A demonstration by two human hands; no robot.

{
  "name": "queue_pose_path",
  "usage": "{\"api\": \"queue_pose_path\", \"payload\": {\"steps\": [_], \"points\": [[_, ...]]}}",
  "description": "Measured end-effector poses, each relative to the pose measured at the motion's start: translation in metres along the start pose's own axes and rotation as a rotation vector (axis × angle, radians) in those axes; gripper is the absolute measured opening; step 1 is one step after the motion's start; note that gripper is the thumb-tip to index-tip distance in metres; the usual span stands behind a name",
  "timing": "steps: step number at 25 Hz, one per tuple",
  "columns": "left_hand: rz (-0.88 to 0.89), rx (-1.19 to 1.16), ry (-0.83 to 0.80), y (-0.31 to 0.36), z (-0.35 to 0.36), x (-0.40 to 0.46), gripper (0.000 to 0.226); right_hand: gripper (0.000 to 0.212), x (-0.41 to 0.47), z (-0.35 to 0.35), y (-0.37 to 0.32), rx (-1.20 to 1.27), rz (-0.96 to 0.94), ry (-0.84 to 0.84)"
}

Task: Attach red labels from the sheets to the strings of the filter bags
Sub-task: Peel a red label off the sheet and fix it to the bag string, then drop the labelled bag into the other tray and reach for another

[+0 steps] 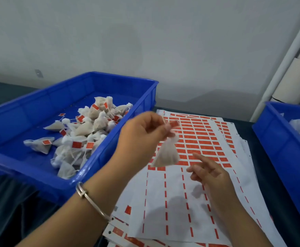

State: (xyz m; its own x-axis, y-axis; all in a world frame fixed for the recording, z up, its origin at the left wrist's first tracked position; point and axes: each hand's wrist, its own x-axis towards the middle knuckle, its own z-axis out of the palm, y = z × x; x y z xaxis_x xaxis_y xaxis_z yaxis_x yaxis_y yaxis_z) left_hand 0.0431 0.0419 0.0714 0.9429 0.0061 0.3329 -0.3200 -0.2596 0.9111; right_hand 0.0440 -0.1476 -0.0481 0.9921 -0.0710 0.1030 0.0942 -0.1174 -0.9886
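My left hand (145,130) is raised above the label sheets and pinches the string of a white filter bag (167,154), with a red label (174,124) at its fingertips. The bag hangs below the hand, over the top label sheet (172,202). The sheet's far half carries rows of red labels (199,139); its near half is bare backing with red dashes. My right hand (208,173) hovers low over the sheet to the right of the bag, fingers loose, index finger extended, holding nothing.
A blue tray (38,111) on the left holds several filter bags (85,132) with red labels on their strings. Another blue tray (279,139) at the right edge holds white bags. More label sheets (120,232) lie stacked under the top one. A grey wall stands behind.
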Motion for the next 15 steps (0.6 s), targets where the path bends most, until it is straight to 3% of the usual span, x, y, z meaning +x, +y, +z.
{"api": "queue_pose_path", "payload": {"steps": [5,10,13,15], "points": [[0.182,-0.022,0.193,0.037,-0.064,0.037,0.013,0.039,0.003,-0.001,0.007,-0.058,0.013,-0.025],[0.197,0.550,0.347,0.032,-0.122,0.064,0.007,0.025,0.004,-0.001,0.008,-0.083,0.013,-0.034],[0.102,0.698,0.404,0.023,-0.155,0.066,0.005,0.018,0.003,0.000,0.007,-0.111,0.013,-0.052],[-0.085,0.810,0.352,0.017,-0.179,0.065,0.011,0.021,0.004,0.001,0.006,-0.130,0.013,-0.060]]}}
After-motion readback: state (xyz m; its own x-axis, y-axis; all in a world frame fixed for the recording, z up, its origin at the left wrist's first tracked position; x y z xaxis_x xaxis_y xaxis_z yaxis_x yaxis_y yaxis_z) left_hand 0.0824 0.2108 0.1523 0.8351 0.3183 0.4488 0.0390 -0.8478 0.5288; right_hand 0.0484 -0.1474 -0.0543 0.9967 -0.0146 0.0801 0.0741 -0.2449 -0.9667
